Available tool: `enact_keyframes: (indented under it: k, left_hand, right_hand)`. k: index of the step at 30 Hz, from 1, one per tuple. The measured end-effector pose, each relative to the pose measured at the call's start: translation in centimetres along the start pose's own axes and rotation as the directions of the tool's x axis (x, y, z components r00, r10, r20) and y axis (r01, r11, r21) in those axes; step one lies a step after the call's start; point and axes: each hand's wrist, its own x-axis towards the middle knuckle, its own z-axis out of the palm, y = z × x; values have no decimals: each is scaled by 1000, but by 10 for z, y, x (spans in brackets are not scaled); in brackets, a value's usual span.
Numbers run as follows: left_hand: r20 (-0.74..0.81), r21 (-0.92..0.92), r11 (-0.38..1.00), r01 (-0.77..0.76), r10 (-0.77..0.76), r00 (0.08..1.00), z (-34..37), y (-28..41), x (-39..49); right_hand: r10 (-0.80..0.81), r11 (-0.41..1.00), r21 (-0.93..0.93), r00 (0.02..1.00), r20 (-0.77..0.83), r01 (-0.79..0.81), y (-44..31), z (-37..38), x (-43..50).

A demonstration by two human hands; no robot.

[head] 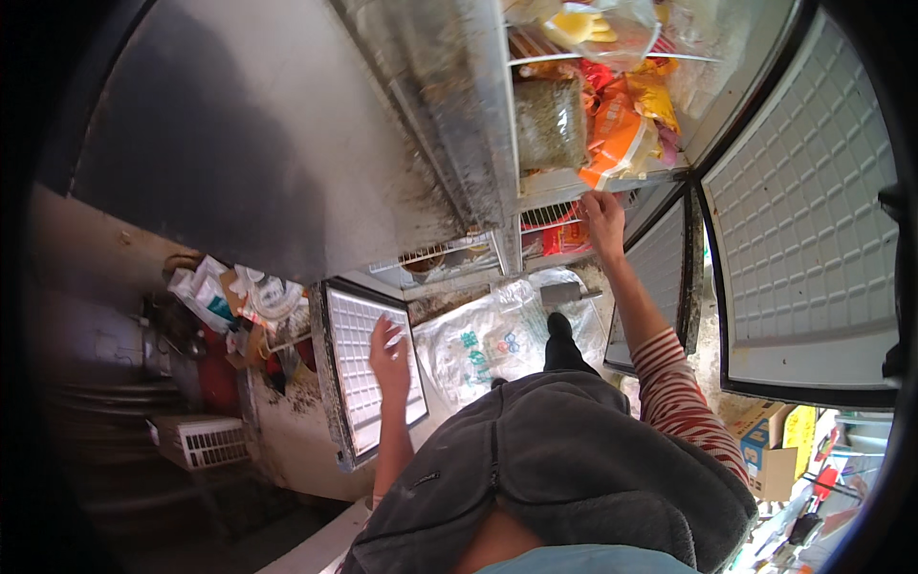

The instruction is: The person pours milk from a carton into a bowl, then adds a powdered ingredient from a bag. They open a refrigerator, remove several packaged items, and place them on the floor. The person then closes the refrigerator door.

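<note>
My right hand [602, 214] is at the lower edge of the upper refrigerator compartment, fingers bent near the bottom end of an orange plastic food bag [615, 133]; whether it grips the bag or the edge I cannot tell. Beside that bag lie a clear bag of greenish-brown contents [551, 123] and a yellow bag [654, 93]. A clear bag with yellow pieces [584, 27] rests on the wire shelf above. My left hand [389, 351] is raised with fingers apart and empty, in front of the open lower-left door [358, 359].
Open doors stand at the right [803, 215] and lower right [649, 280]. A white woven plastic sack [466, 344] covers the floor, with a flat metal scraper-like tool [561, 293] on it. A cardboard box [771, 459] stands right, a white slatted basket [215, 443] left.
</note>
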Motion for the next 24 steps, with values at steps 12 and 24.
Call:
enact_keyframes:
  k: [12,24]
  left_hand:
    - [689,-601,291,745,-284,667,301,133,143]
    - [631,-774,-110,623,-57,774,402,120,188]
  right_hand:
    - [-558,630,-463,778,289,624,-40,60,262]
    - [-409,661,-423,770,489,620,-83,17,213]
